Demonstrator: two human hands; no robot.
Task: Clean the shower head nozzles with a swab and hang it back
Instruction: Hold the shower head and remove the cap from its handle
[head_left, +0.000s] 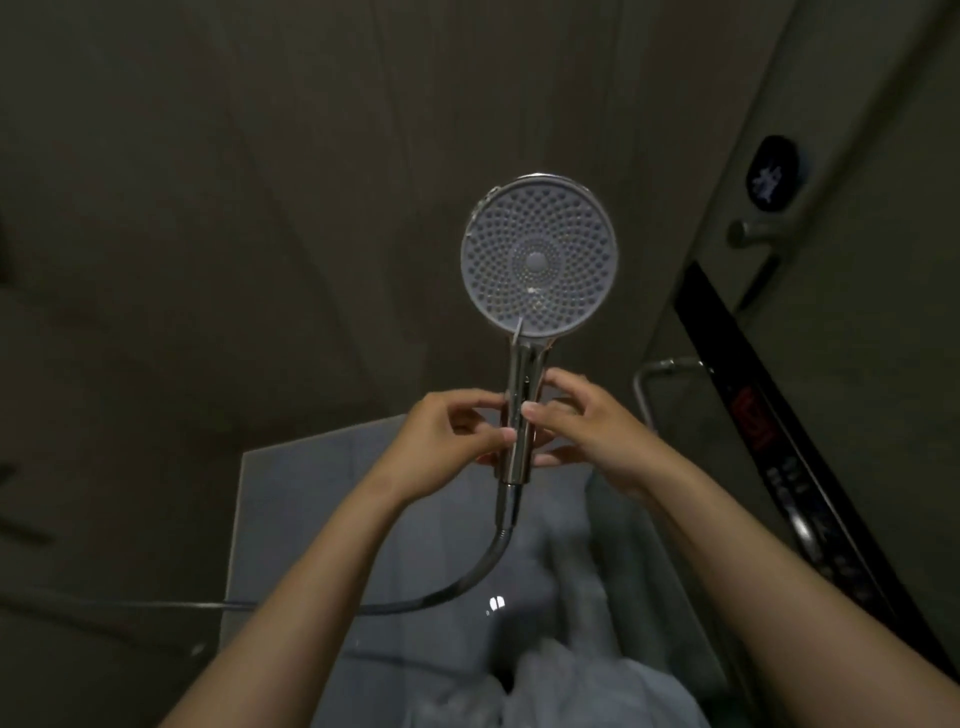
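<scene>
The thin white swab (518, 330) seems to rest loosely at the neck; turning the handle could drop it. The round chrome shower head (540, 260), its pale grey face ringed with nozzles, is held upright before the dark wall. The left hand (457, 436) and right hand (576, 415) each have a curled grip pinching its handle.

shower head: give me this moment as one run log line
shower head: face toward camera | left grip: holds handle | right grip: holds handle | swab: at face's lower edge | hose: trails down-left
</scene>
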